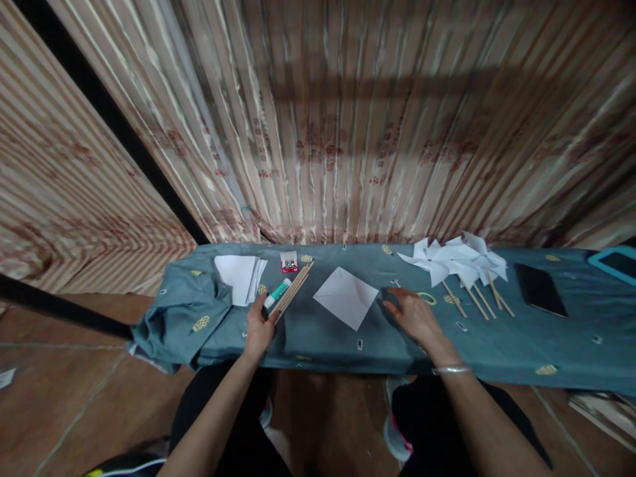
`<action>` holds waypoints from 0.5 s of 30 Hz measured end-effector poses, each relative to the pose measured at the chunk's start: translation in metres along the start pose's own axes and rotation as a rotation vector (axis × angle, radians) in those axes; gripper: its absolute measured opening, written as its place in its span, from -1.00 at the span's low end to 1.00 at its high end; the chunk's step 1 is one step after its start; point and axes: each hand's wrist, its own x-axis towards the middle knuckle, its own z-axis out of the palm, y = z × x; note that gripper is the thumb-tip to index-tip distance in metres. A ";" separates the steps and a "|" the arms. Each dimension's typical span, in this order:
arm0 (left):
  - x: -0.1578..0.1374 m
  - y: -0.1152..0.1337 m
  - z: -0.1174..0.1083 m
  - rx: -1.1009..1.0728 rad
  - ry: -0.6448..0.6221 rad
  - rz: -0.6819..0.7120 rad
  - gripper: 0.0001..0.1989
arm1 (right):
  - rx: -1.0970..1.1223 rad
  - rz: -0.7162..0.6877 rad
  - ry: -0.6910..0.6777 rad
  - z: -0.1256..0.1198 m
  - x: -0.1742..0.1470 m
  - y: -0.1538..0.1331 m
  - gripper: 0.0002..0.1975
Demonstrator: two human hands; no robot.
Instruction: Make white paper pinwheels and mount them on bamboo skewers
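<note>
My left hand [259, 328] is at the lower ends of a glue stick [278, 293] and a bundle of thin wooden sticks [294, 291], with its fingers on one side and its thumb on the other. Whether they are lifted off the cloth I cannot tell. A square of white paper [345, 298] with faint diagonal creases lies between my hands, turned to a diamond. Just off its right corner is my right hand [412, 315], fingers apart and holding nothing. A small yellow ring [426, 299] lies beside that hand.
A stack of white paper [241, 278] and a small red box of metal pins [289, 262] lie left. Several white paper pinwheels [454, 260] on sticks lie right, near a black phone [540, 289] and a blue-framed device [616, 264]. A striped curtain [318, 132] hangs behind the cloth-covered table [338, 354].
</note>
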 end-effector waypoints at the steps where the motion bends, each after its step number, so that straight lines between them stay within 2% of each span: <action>1: -0.003 0.002 -0.002 0.009 0.018 -0.008 -0.46 | 0.008 -0.013 0.011 0.003 0.002 -0.002 -0.70; 3: -0.007 0.007 -0.007 0.032 0.033 0.001 -0.48 | 0.039 -0.046 0.051 0.008 0.007 -0.005 -0.69; 5: -0.007 0.015 -0.015 0.081 0.034 0.090 -0.50 | 0.086 -0.078 0.106 0.012 0.011 -0.009 -0.67; 9: 0.009 0.032 -0.029 0.147 0.104 0.228 -0.53 | 0.135 -0.096 0.134 0.017 0.020 -0.022 -0.64; 11: 0.021 0.036 -0.029 0.166 0.059 0.228 -0.57 | 0.115 -0.090 0.085 0.017 0.024 -0.029 -0.65; 15: 0.037 0.029 -0.020 0.182 -0.147 0.248 -0.60 | 0.084 -0.115 0.008 0.017 0.030 -0.037 -0.66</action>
